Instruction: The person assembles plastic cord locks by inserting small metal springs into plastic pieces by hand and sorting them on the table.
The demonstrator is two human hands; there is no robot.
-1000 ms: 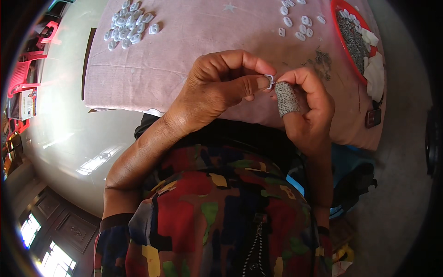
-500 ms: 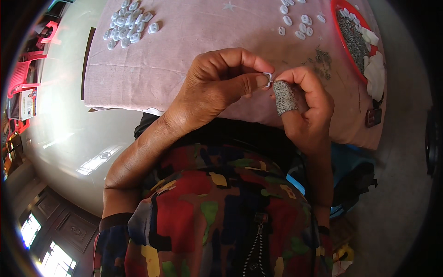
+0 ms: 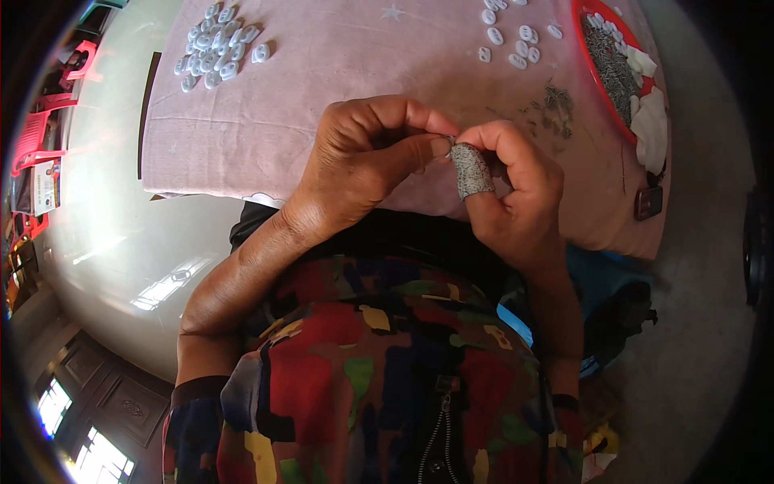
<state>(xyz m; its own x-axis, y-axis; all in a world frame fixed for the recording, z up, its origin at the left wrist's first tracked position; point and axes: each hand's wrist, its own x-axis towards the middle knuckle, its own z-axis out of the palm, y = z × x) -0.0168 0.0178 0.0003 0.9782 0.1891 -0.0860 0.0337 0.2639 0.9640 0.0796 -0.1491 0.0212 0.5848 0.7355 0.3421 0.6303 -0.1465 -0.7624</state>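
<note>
In the head view, the small piece (image 3: pixel 450 143) is at the meeting fingertips, above the near part of a surface (image 3: pixel 298 105) covered in pink cloth. Little of it shows: a pale, whitish bit, mostly hidden by the fingers, so its full outline cannot be told. The left hand (image 3: pixel 367 153) pinches it between thumb and forefinger. The right hand (image 3: pixel 516 177) is curled, its thumb and forefinger drawn in close against the piece; whether they grip it or something finer cannot be told. A speckled grey cover (image 3: pixel 474 173) wraps the right thumb.

Farther back on the left lies a heap of glossy white oval pieces (image 3: pixel 216 48) with dark markings, rounded and overlapping. Similar white ovals (image 3: pixel 495 35) lie loosely scattered on the right. Nearer the right hand are thin grey bits (image 3: pixel 556 105). Beyond them stands a red basin (image 3: pixel 580 40) holding more grey bits and white pieces, with a white cloth (image 3: pixel 650 129) at its near right rim.
</note>
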